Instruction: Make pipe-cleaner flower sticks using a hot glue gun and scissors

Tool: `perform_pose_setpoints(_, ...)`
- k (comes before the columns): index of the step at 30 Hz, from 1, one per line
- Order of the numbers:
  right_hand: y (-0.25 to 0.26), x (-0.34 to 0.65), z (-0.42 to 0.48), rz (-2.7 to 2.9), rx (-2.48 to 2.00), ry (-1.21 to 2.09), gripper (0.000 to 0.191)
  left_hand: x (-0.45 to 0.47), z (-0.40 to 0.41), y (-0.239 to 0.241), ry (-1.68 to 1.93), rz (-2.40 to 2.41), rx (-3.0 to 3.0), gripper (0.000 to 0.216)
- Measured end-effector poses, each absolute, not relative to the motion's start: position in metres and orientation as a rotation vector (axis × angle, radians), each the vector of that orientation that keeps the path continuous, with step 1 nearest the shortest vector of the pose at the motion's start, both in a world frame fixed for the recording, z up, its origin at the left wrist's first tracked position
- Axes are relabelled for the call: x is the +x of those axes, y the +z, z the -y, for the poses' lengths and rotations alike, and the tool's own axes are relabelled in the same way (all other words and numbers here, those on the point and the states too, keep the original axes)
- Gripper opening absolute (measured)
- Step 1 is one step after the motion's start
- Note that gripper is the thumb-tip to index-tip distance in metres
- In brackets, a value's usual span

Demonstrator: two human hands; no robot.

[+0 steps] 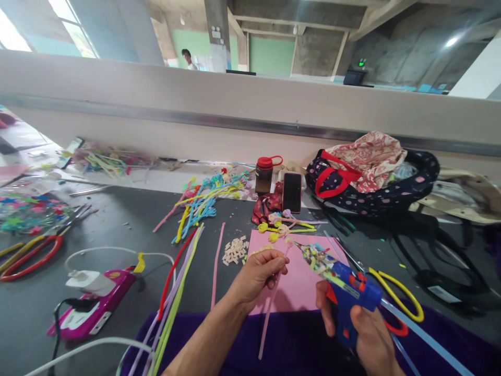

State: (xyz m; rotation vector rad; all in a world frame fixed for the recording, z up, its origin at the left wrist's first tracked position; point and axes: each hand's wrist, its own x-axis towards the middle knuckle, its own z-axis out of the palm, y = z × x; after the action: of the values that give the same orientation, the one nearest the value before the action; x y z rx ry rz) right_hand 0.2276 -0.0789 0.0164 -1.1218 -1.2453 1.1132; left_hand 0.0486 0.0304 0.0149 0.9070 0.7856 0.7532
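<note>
Between the thumb and fingers of my left hand (pixel 263 271) is a pink pipe cleaner (pixel 267 318), its long end hanging down toward me. My right hand (pixel 364 329) is wrapped round a blue glue gun (pixel 356 284) with an orange trigger. The gun's nozzle, crusted with colourful scraps, points at the upper end of the pipe cleaner, close to my left fingertips; whether they touch I cannot tell. Under both hands lies a pink sheet (pixel 297 292). Small yellow and pink pipe-cleaner flowers (pixel 279 230) rest at its far edge.
Beige pieces (pixel 235 250) lie left of the sheet, near loose pipe cleaners (pixel 183 277). A magenta power strip (pixel 97 308) and scissors (pixel 35 256) are at left. Farther back stand a bottle (pixel 264 177), a phone (pixel 291 192) and a dark bag (pixel 371 198). Yellow-handled scissors (pixel 403 297) lie right.
</note>
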Motion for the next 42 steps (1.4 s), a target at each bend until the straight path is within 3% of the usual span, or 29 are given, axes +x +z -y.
perform_pose_setpoints(12, 0.003, 0.231, 0.083, 1.167, -1.043, 1.112, 0.042, 0.048, -0.030, 0.015, 0.853, -0.842, 1.105, 0.023)
perform_pose_setpoints(42, -0.005, 0.238, 0.082, 1.305, -1.266, 1.098, 0.049, 0.048, -0.030, 0.019, 0.843, -0.903, 1.186, 0.024)
